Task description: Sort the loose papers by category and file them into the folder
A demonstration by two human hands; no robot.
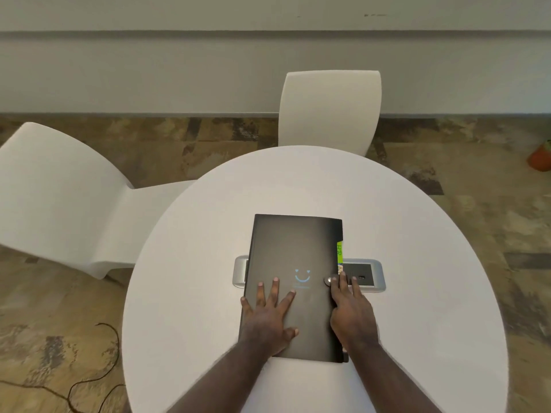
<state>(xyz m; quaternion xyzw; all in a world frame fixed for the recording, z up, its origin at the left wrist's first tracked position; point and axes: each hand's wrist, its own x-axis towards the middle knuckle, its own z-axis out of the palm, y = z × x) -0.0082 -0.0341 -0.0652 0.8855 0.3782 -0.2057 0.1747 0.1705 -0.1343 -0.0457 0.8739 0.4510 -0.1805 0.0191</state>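
On the round white table (313, 186) the black folder (295, 263) lies closed over a grey socket panel (368, 275); left hand (269, 315) pressed flat, fingers spread, holding nothing; right hand (350, 308) fingers straight, at the snap button (329, 281). Best to keep the cover pinned, press the snap squarely shut, green tab (340, 251) tucked in

Around the closed black plastic folder (293, 281) you have bare round white table (298, 186) on every side; only the grey recessed socket panel (365, 277) lies just right of it.
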